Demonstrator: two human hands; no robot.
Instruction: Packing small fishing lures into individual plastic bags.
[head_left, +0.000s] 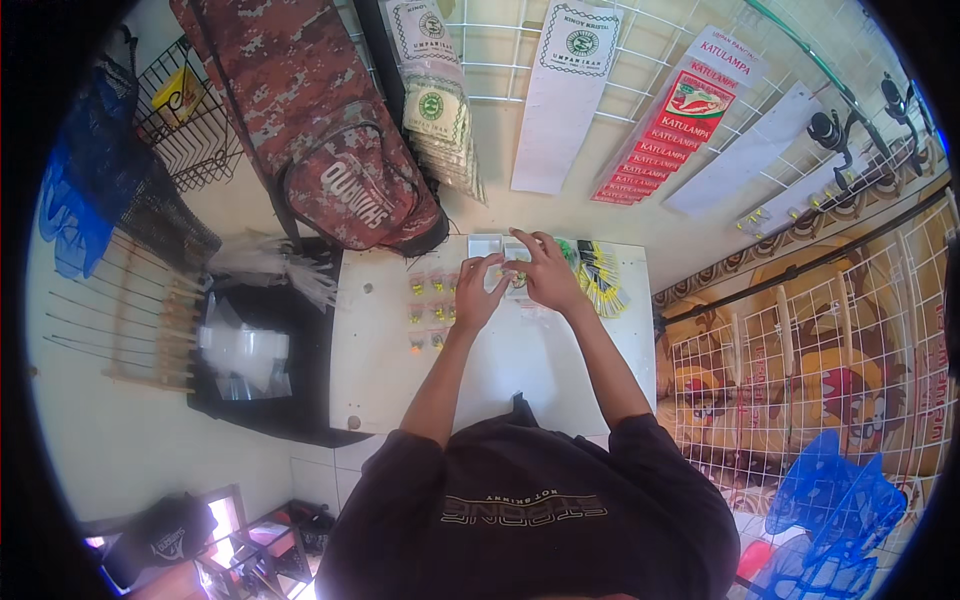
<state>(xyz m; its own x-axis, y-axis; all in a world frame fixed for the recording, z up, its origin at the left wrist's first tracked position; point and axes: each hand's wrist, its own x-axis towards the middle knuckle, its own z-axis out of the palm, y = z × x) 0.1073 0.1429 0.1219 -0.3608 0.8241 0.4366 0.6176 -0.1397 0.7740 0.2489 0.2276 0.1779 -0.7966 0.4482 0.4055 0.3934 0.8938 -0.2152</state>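
Both hands are raised over the far part of a white table (495, 375). My left hand (478, 289) has its thumb and fingers curved apart, close to my right hand (547, 271), whose fingers are spread above small white open boxes (484, 244). Small colourful items (517, 279) lie between and below the hands; whether the fingertips touch any is too small to tell. Left of my left hand, small clear packets with yellow pieces (417, 285) lie in rows. To the right of my right hand is a fan of yellow-and-black packets (602, 281), with something green (564, 250) beside it.
A red camouflage rod bag (322, 135) leans at the table's far left. Bait packets (442, 112) and red sachets (686, 112) hang from a wire grid behind. Clear plastic bags (247, 349) lie on a black surface at left. Blue nets (832, 510) hang at lower right.
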